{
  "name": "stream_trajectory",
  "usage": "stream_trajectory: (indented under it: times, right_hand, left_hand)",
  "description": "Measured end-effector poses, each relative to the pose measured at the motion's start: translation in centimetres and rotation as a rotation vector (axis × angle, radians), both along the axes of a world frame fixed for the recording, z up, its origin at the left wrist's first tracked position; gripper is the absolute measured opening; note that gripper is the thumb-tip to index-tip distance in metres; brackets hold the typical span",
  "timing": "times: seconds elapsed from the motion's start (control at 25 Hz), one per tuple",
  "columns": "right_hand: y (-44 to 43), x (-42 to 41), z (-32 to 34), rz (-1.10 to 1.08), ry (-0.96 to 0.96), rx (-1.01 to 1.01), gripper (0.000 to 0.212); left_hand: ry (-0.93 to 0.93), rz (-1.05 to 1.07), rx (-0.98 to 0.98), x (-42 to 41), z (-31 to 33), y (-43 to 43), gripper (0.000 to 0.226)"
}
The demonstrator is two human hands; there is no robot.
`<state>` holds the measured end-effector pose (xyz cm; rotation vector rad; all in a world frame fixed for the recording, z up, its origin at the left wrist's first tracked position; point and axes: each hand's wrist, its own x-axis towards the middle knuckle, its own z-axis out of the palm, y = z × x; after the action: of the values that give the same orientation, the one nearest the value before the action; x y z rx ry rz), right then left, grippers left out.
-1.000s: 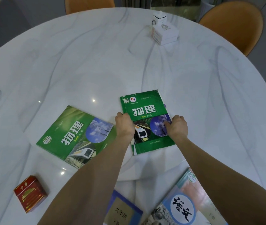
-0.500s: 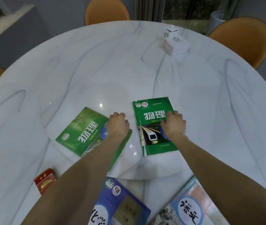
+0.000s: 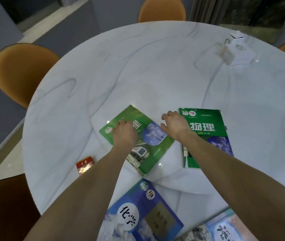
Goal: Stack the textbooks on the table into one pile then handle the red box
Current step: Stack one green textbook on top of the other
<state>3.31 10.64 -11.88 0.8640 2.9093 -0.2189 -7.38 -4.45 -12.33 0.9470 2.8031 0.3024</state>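
Left hand [image 3: 124, 132] lay flat w/ fingers spread on the tilted green book [image 3: 137, 139], prob to slide it, right hand [image 3: 174, 125] hovered open btwn both green books, red box [image 3: 84, 165] sat near the table's [image 3: 155, 70] left edge.

Dim, soft motion blur, fisheye edges

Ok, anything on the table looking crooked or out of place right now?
Nothing is damaged or spilled. The books are just scattered: the left green book lies skewed under the left hand, while the right green book sits square. The red box sits near the table's left edge.
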Motion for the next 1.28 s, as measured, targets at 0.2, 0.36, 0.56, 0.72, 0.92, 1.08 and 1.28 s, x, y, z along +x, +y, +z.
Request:
stream_trajectory:
  times: [0.2,0.36,0.56,0.72,0.92,1.08,1.28]
  right_hand:
    - [-1.0,-3.0,-1.7,0.114,-0.123,0.001,0.037]
    - [-1.5,-3.9,-3.4,0.075,-0.164,-0.072,0.039]
    - [-1.8,-5.0,-4.2,-0.079,-0.121,-0.193,0.041]
    - [-2.0,-5.4,-4.1,-0.224,-0.089,-0.278,0.044]
    - [-1.8,-5.9,-4.0,-0.32,-0.074,-0.359,0.044]
    - [-1.7,-5.8,-4.2,-0.365,-0.063,-0.396,0.047]
    - [-1.5,-4.8,-4.3,-0.428,0.014,-0.516,0.052]
  left_hand:
    - [-0.076,0.15,0.001,0.1,-1.9,-3.1,0.024]
    - [-0.203,0.3,0.103,0.4,-3.0,-3.8,0.028]
    - [-0.316,0.549,0.333,0.8,-3.2,-3.1,0.044]
    - [-0.519,0.89,0.534,-0.4,-3.2,-2.7,0.054]
    - [-0.742,1.03,0.725,-1.6,-3.8,-3.9,0.028]
    - [-0.991,0.855,0.835,-0.6,-3.7,-4.2,0.043]
    - [-0.919,0.666,0.944,-0.3,-3.3,-4.2,0.055]
